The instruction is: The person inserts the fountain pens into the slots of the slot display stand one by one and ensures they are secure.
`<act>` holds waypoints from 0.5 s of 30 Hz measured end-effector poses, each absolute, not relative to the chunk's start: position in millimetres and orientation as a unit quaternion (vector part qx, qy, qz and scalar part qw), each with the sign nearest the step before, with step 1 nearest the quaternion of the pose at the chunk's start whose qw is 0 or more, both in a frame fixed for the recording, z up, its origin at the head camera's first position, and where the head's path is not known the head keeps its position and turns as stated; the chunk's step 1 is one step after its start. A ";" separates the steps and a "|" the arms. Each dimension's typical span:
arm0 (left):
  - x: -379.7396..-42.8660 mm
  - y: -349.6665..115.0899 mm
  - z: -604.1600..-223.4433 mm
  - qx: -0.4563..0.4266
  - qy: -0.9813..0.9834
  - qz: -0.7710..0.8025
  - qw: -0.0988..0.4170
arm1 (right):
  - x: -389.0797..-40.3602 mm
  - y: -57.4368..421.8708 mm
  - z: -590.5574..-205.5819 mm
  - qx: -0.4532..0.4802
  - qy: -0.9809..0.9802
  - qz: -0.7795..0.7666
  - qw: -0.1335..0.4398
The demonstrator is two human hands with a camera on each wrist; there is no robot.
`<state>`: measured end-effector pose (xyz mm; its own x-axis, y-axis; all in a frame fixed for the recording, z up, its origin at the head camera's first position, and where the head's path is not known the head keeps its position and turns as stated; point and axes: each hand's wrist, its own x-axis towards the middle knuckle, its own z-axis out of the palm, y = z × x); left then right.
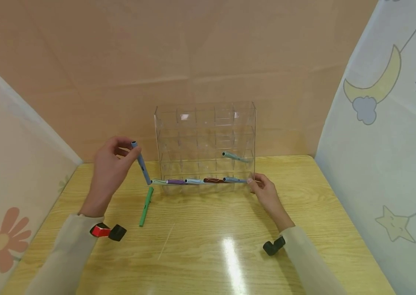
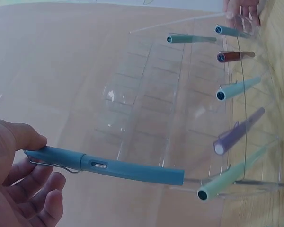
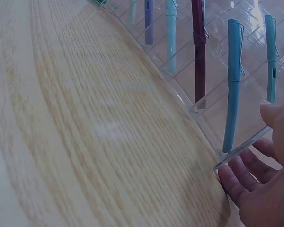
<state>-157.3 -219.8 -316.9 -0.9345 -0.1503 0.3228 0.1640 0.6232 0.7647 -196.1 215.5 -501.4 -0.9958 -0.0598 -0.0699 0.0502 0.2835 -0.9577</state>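
Note:
My left hand (image 1: 108,176) pinches a blue fountain pen (image 1: 142,164) near its capped end, thumb against fingers. In the left wrist view the pen's bare end points toward a clear plastic rack (image 1: 254,139). The rack stands upright at the back of the table. My right hand (image 1: 268,198) grips its lower right side wall, thumb on one face and fingers on the other. Light green (image 2: 232,175), purple (image 2: 239,131), pale blue (image 2: 239,89), dark red (image 2: 234,56) and blue (image 1: 234,180) pens lie along the bottom row. One row higher, at the right, sits a teal pen (image 1: 235,157).
A green pen (image 1: 146,207) lies on the wooden table (image 1: 200,241), left of the rack's front. An orange-brown backdrop (image 1: 208,49) hangs behind the rack. Patterned white cloths (image 1: 377,135) border the table on both sides.

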 end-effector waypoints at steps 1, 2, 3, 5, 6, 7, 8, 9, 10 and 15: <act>-158.5 -217.1 -316.4 -0.009 -0.880 -0.438 0.182 | -196.1 215.6 -501.4 -0.002 0.800 -0.599 0.046; -159.7 -214.4 -316.0 -0.014 -0.878 -0.441 0.183 | -196.2 215.5 -501.3 -0.002 0.800 -0.598 0.047; -160.9 -211.6 -315.8 -0.018 -0.877 -0.443 0.183 | -196.1 215.6 -501.2 -0.002 0.800 -0.598 0.047; -162.7 -205.7 -315.8 -0.023 -0.876 -0.447 0.180 | -196.2 215.3 -500.9 0.002 0.798 -0.600 0.047; -163.8 -202.7 -316.1 -0.026 -0.875 -0.449 0.177 | -196.1 215.1 -500.8 0.002 0.798 -0.601 0.044; -165.0 -199.6 -316.4 -0.028 -0.875 -0.450 0.176 | -195.8 214.8 -500.6 0.002 0.798 -0.601 0.043; -166.0 -196.4 -316.7 -0.029 -0.876 -0.450 0.172 | -195.7 214.6 -500.5 0.002 0.798 -0.601 0.042; -167.2 -193.1 -317.1 -0.029 -0.875 -0.452 0.168 | -195.6 214.6 -500.5 0.002 0.798 -0.601 0.042; -168.4 -190.0 -317.5 -0.029 -0.875 -0.454 0.165 | -195.6 214.4 -500.5 0.003 0.798 -0.601 0.041; -174.8 -175.0 -319.2 -0.034 -0.872 -0.466 0.145 | -196.7 215.6 -501.8 0.000 0.800 -0.599 0.045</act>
<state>-174.8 -175.0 -319.2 -0.9554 -0.0759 0.2854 0.1951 0.5630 0.8031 -196.7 215.6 -501.8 -0.9959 -0.0544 -0.0718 0.0535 0.2833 -0.9575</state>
